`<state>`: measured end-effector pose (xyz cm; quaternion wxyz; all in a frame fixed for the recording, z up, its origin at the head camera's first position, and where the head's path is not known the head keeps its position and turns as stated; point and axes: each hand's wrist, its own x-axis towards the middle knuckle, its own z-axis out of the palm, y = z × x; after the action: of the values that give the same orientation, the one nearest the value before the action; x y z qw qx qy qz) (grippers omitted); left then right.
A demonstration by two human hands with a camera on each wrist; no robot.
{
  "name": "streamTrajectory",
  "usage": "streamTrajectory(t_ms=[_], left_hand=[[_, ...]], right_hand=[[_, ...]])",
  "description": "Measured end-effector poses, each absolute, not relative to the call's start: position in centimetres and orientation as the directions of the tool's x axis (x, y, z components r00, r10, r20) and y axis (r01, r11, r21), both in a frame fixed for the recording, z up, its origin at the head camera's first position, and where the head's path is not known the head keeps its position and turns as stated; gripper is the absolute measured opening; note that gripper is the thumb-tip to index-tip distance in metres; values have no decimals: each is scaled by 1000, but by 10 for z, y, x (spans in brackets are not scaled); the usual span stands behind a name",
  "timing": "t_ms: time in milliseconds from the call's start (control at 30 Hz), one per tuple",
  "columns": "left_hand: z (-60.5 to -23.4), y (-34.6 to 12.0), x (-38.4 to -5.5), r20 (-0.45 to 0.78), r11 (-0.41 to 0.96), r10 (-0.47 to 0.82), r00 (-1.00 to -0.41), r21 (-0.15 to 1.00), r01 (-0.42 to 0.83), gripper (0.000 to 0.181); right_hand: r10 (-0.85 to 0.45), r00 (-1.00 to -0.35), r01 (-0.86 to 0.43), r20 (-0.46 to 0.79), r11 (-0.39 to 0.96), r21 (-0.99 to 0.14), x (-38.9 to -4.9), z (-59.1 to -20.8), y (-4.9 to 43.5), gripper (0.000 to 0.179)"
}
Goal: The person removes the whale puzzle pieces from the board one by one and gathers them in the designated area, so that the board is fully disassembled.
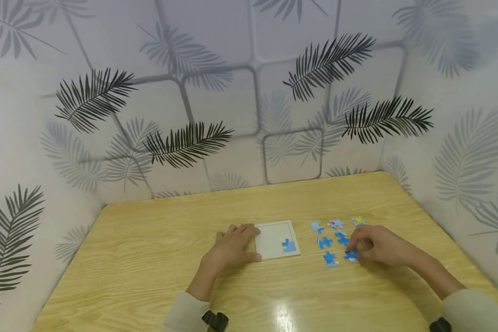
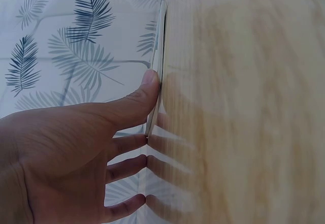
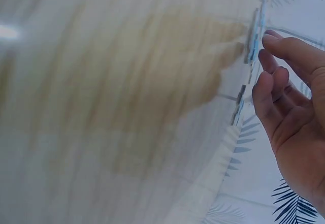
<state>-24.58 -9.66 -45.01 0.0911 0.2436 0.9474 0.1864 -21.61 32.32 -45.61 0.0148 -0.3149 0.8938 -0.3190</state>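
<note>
My left hand (image 1: 232,246) rests at the left side of a square white puzzle tray (image 1: 269,237). Its thumb (image 2: 150,76) presses on the tray's edge, and the other fingers stretch out with their tips down on the table. One blue jigsaw piece (image 1: 290,248) lies in the tray's lower right corner. My right hand (image 1: 383,244) hovers over the loose pieces on the right, thumb and forefinger apart and close above a blue jigsaw piece (image 1: 351,256). In the right wrist view its fingers (image 3: 277,84) are loosely bent beside the pieces, with nothing between them.
Several more jigsaw pieces lie in loose rows, among them a blue one (image 1: 330,258), a pale one (image 1: 317,226) and one with a yellow sun (image 1: 358,220). The wooden table (image 1: 149,258) backs onto a leaf-patterned wall (image 1: 232,110).
</note>
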Motion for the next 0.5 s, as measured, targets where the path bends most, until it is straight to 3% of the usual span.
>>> streamTrajectory(t_ms=[233, 500], left_hand=[[-448, -98, -245, -88, 818, 491, -867, 389, 424, 66], [-449, -98, -247, -89, 811, 505, -859, 388, 437, 68]], right_hand=[[-567, -795, -557, 215, 543, -629, -227, -446, 299, 21], [-568, -819, -397, 76, 467, -790, -238, -449, 265, 36]])
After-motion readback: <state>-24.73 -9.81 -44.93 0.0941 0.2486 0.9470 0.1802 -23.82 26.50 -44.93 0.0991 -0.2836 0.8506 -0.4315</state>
